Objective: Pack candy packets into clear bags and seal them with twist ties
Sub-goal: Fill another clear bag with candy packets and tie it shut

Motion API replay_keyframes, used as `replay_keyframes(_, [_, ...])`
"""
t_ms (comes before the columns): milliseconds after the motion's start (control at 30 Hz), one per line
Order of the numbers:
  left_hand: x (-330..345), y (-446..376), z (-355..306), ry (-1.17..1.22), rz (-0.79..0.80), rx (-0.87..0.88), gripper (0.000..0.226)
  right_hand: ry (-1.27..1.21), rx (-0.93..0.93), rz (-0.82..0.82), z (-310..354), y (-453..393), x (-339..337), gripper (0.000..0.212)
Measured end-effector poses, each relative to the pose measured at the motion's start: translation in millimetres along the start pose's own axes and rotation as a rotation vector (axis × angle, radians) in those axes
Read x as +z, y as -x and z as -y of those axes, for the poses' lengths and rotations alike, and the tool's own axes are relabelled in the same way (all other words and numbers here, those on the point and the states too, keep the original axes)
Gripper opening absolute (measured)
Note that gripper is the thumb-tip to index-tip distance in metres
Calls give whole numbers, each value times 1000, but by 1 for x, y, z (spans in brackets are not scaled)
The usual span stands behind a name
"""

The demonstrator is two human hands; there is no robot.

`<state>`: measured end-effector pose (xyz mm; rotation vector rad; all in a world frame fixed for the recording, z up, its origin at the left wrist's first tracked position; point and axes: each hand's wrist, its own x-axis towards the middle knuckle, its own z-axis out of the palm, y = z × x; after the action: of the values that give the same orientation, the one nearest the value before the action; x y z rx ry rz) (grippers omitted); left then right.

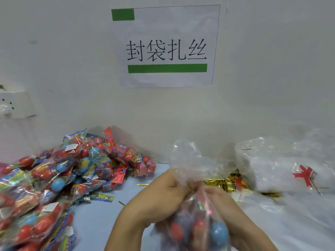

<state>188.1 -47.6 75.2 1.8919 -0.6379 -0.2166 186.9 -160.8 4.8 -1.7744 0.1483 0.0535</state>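
Two hands squeeze the neck of a clear bag full of candy over a blue table.

The table (pixel 101 214) is pale blue and runs up to a plain white wall (pixel 72 51). A paper sign (pixel 166 46) with black writing and green bars is stuck on the wall, and a white socket (pixel 12 104) sits at the far left. The left hand (pixel 159 192) and the right hand (pixel 223 201) both have a tight grip, fingers curled round the gathered neck of the clear bag (pixel 192 223). Red and blue candy shows inside it. A big pile of candy packets (pixel 59 178) lies on the left. Gold twist ties (pixel 226 183) lie behind the hands, beside a stack of clear bags (pixel 281 165). The bag's bottom is cut off and blurry.
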Motion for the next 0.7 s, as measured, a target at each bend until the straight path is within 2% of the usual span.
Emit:
replay_keyframes(33, [0,-1,1,21,-25,-2,24,-72,-85,63,5,6,-18,44])
replay_keyframes(100, [1,0,-3,38,-50,-39,37,-70,-135,-269,12,-7,-48,43])
replay_keyframes(167, [5,-4,0,-2,-122,-79,42,68,-237,-468,14,-11,-50,38])
replay_keyframes(267, [17,-20,11,-69,-350,-166,36,158,-338,-680,6,-7,-27,31])
replay_keyframes(333, [28,-31,21,-124,-523,-229,27,204,-366,-767,2,-11,-20,28])
replay_keyframes(433, [40,-36,31,-296,-722,-269,22,247,-386,-682,-6,-12,-6,26])
replay_keyframes(500, [39,-36,38,-289,-792,-254,26,224,-387,-614,-6,-12,-11,22])
replay_keyframes(600, [31,-38,49,-170,-744,-140,29,197,-454,-557,-5,-13,-26,15])
replay_keyframes(700, [28,-35,50,-61,-631,-28,33,194,-525,-497,-1,-12,-40,27])
